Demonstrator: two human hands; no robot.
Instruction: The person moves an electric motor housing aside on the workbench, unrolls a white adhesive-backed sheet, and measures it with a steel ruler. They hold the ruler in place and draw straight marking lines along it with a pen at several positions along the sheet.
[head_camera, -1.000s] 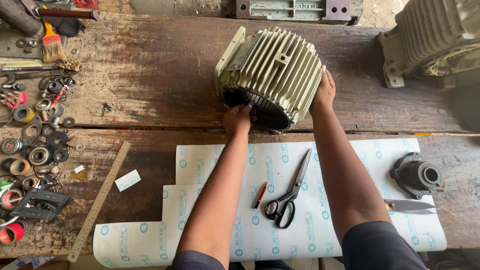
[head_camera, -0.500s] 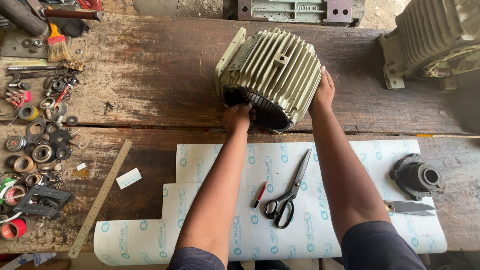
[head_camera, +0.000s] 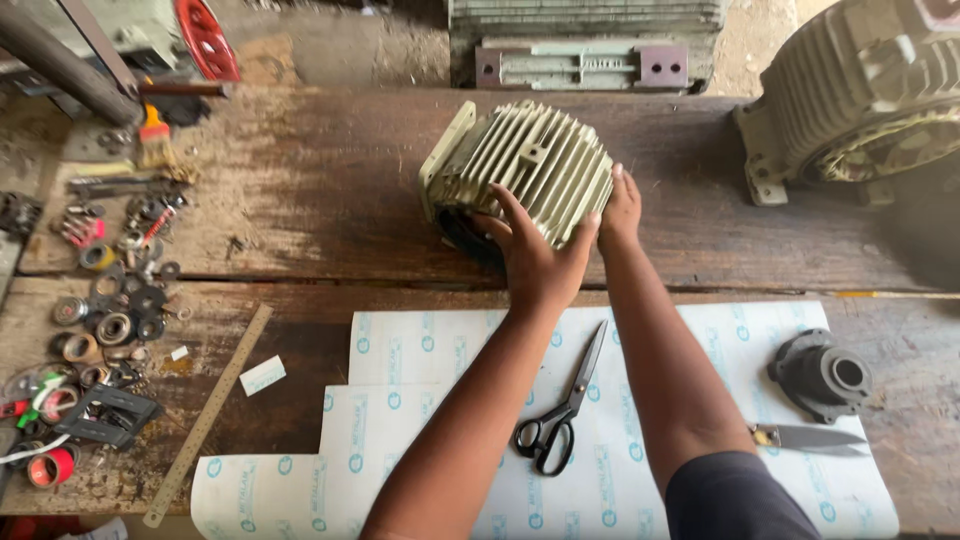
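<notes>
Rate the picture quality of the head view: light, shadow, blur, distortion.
Head view: soft, even daylight, no glare; faint shadow under the finned motor housing; left hand and right hand are sharp; wide-angle lens bends the ruler and bench edges slightly.

A big white paper sheet lies on the wooden table. Black scissors lie on the sheet. A dark round metal part and a knife sit on its right side. A long ruler lies just left of the sheet. Small rings and bearings lie farther left.
</notes>
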